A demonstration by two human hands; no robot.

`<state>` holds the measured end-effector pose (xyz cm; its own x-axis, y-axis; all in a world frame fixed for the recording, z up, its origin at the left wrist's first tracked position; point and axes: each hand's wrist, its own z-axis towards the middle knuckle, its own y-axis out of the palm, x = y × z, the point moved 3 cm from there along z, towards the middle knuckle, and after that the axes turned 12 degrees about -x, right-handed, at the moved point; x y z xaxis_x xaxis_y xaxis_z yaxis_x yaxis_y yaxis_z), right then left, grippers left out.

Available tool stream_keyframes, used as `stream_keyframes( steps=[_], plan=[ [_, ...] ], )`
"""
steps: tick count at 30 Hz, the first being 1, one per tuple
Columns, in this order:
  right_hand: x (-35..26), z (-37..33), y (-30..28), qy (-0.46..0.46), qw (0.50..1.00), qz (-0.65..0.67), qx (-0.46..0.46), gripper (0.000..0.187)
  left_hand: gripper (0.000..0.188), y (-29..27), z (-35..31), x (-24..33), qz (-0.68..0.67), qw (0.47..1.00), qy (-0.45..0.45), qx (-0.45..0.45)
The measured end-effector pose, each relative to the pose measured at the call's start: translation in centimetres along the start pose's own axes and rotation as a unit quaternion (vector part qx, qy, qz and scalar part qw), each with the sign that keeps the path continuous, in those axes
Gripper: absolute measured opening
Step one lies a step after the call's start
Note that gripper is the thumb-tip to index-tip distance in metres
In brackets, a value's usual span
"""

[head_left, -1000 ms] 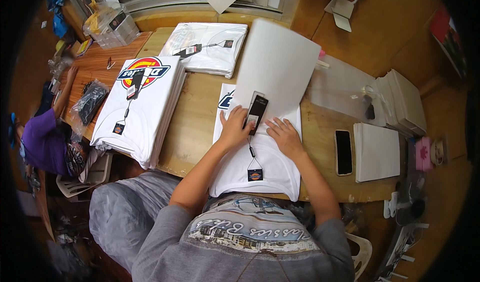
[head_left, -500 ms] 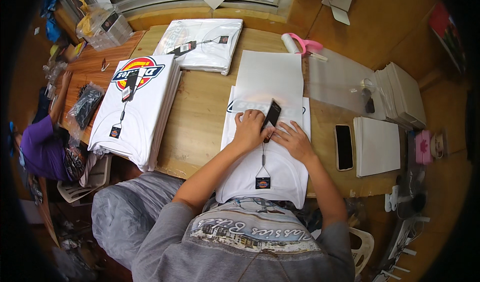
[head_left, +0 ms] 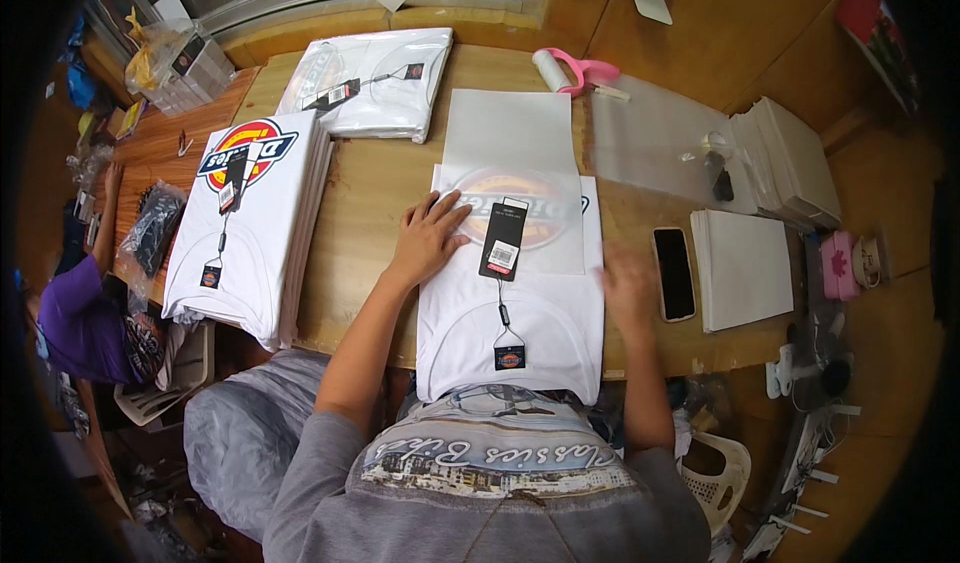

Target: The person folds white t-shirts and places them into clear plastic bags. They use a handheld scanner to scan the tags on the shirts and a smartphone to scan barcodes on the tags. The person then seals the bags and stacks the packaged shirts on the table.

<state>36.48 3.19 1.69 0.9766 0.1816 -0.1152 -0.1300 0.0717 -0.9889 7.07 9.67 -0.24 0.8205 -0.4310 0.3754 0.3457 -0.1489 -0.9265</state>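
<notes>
A folded white T-shirt (head_left: 455,348) lies in front of me with its collar toward my body. A translucent sheet (head_left: 510,128) covers the far part of it, and a round printed logo shows through. On the sheet rests a black hang tag (head_left: 503,235), joined by a cord to a small dark square tag (head_left: 509,357) at the neckline. My left hand (head_left: 432,238) is open, fingers spread over the left edge of the shirt and sheet. Beside the shirt's right edge is my right hand (head_left: 628,283), smeared by motion; its fingers cannot be made out.
Left stands a stack of folded white T-shirts (head_left: 240,253); behind it lie bagged shirts (head_left: 410,103). Rightward are a phone (head_left: 675,273), white sheets (head_left: 745,271), a stack of boards (head_left: 795,158) and a pink-handled lint roller (head_left: 570,71). Another person in a purple sleeve (head_left: 80,308) is far left.
The hang tag has left my fingers and now lies flat on the sheet. My hands have moved apart, the left to the shirt's left side and the right to its right edge.
</notes>
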Motion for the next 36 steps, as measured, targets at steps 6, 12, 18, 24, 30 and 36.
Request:
stream_keyframes(
  steps=[6,12,18,24,30,36],
  plan=[
    [7.3,-4.6,-0.8,0.387,0.914,0.042,-0.117,0.071,0.044,-0.3,0.1,0.1,0.011,1.000,0.003,-0.008],
    [10.4,-4.2,0.8,0.393,0.910,0.101,-0.085,0.077,0.044,-0.5,0.2,0.3,0.012,1.000,0.000,-0.002],
    [10.0,-2.0,0.3,0.288,0.931,0.226,0.000,0.072,0.044,-0.4,0.2,0.2,0.007,1.000,0.000,0.009],
    [-2.2,4.4,-2.5,-0.113,0.885,0.451,-0.038,0.075,0.036,-0.6,0.4,0.1,0.024,1.000,-0.016,0.012],
    [-8.6,6.9,-0.9,-0.267,0.920,0.195,-0.212,0.064,0.019,-0.9,1.6,-0.4,-0.004,0.999,-0.005,0.039],
    [-6.1,11.2,2.3,-0.227,0.918,0.268,-0.183,0.033,0.017,-1.6,4.8,0.3,0.033,0.999,-0.004,0.006]
  ],
)
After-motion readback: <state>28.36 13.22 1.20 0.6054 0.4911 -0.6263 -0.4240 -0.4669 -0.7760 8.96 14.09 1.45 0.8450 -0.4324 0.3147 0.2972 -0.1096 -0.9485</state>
